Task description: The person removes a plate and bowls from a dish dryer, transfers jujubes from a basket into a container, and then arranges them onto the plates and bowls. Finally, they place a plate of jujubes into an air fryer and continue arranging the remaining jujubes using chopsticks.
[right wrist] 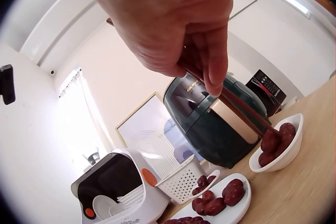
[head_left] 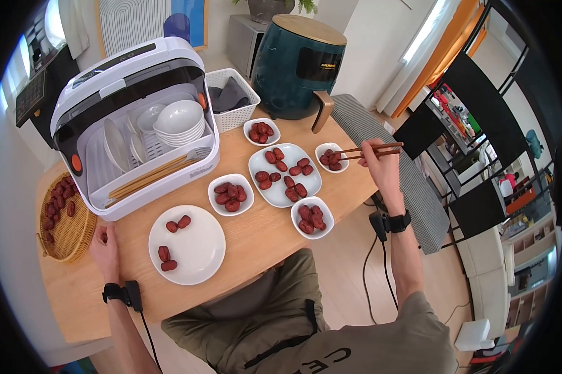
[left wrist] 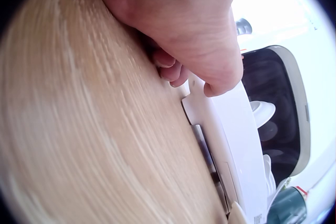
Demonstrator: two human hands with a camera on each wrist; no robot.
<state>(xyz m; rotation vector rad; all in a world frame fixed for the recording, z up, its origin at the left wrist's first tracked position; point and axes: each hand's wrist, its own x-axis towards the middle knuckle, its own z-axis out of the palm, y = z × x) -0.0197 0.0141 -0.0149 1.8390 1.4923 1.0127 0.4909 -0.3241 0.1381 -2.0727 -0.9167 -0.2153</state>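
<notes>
My right hand [head_left: 382, 169] grips a pair of brown chopsticks [head_left: 381, 149], their tips at the red dates [head_left: 333, 163] in the small white bowl at the right; in the right wrist view the tips touch a date [right wrist: 270, 141]. My left hand [head_left: 105, 249] rests on the table beside the wicker basket [head_left: 84, 242], fingers loosely curled, holding nothing; the left wrist view also shows this hand [left wrist: 178, 29]. A round white plate [head_left: 197, 249] bears two pairs of dates. On the square plate [head_left: 275, 198] lie several dates in small groups, with other small date bowls around it.
A white dish dryer [head_left: 100, 202] with bowls, plates and chopsticks stands at the back left. Behind the small bowls are a white perforated basket [head_left: 234, 117] and a dark green air fryer [head_left: 287, 68], its handle [head_left: 322, 112] pointing toward the right bowl.
</notes>
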